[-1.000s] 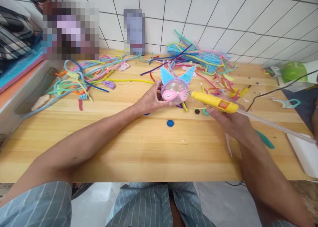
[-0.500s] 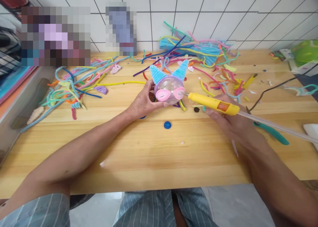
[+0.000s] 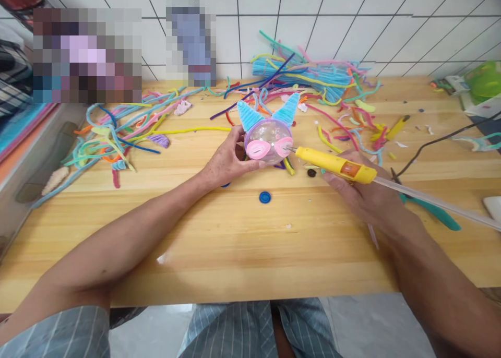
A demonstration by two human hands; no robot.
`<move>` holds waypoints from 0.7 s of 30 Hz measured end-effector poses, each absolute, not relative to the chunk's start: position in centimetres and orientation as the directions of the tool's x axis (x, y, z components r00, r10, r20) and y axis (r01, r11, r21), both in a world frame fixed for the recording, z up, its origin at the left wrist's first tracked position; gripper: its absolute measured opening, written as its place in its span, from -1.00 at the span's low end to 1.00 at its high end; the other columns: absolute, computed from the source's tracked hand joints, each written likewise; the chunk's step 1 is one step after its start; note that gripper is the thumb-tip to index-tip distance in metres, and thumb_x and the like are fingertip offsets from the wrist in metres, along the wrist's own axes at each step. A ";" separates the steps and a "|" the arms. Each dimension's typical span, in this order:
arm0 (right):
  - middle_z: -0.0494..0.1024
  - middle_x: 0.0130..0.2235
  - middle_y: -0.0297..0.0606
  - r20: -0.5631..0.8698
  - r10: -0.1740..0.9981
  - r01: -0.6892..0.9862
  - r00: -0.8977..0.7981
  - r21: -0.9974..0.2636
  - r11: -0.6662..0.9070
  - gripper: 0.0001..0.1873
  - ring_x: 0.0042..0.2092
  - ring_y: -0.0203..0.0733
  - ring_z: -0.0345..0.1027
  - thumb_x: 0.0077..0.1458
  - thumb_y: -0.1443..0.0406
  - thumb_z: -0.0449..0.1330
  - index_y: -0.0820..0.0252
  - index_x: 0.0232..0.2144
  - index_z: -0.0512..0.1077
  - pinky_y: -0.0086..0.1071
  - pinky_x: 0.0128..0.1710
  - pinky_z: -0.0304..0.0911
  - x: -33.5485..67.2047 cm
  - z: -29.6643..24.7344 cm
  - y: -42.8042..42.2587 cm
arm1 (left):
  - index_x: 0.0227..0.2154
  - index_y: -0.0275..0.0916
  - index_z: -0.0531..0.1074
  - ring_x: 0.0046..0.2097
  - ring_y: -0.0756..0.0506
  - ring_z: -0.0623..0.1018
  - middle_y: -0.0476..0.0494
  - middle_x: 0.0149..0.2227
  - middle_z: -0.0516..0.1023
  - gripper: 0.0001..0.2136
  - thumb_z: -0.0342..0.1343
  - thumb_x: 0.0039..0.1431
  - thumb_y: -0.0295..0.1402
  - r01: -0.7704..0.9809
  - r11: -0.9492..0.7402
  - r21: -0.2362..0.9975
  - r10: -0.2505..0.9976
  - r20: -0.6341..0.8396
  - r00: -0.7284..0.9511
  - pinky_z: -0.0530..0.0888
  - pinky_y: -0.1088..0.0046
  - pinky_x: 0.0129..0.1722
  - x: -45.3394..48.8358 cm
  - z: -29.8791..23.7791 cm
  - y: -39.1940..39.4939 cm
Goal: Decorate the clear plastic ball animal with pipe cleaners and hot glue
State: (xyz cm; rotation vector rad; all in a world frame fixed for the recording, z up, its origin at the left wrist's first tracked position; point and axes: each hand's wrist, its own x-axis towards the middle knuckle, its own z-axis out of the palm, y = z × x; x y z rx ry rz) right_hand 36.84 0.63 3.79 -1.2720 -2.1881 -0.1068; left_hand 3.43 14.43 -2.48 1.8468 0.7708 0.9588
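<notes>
My left hand (image 3: 229, 157) is closed round the lower left side of a clear plastic ball (image 3: 270, 132) with a purple rim. Two blue pipe-cleaner ears stand on top of the ball, and two pink oval pieces (image 3: 283, 147) sit on its front. In my right hand (image 3: 354, 188) is a yellow hot glue gun (image 3: 332, 163), a clear glue stick trailing out of its back. Its metal nozzle points left and meets the edge of the right pink oval. A blue button-like disc (image 3: 265, 197) lies below the ball, and a small dark disc (image 3: 311, 173) lies near the gun.
Loose pipe cleaners (image 3: 105, 133) cover the table's left side, and a blue bundle (image 3: 305, 73) lies by the tiled wall. Teal-handled pliers (image 3: 434, 214) and a black cord (image 3: 426, 144) are at right. A plastic bin (image 3: 43, 159) borders the left edge.
Hardly anything differs. The view has shifted slightly, while the ball and the glue gun keep their places against each other.
</notes>
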 end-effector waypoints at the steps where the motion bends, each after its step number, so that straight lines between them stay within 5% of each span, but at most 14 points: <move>1: 0.67 -0.17 -0.29 0.533 0.764 0.816 -0.364 -0.213 0.537 -0.86 -0.26 -0.08 0.64 0.63 0.12 0.17 -0.02 -0.05 0.37 -0.28 -0.34 0.42 36.8 3.8 0.6 | 0.32 -0.05 0.35 0.09 -0.33 0.79 -0.29 0.21 0.66 -0.05 0.61 0.05 0.31 0.124 -0.407 0.905 0.812 0.296 0.503 0.79 0.07 0.04 3.4 -2.6 14.5; 21: 0.71 -0.16 -0.26 0.492 0.810 0.811 -0.318 -0.302 0.502 -0.90 -0.23 -0.03 0.64 0.52 0.16 0.23 -0.03 -0.10 0.39 -0.23 -0.33 0.37 36.9 3.6 0.7 | 0.26 -0.02 0.37 0.15 -0.38 0.75 -0.24 0.14 0.65 -0.06 0.64 -0.02 0.32 0.091 -0.374 0.923 0.822 0.284 0.494 0.75 -0.04 0.13 3.5 -3.1 14.6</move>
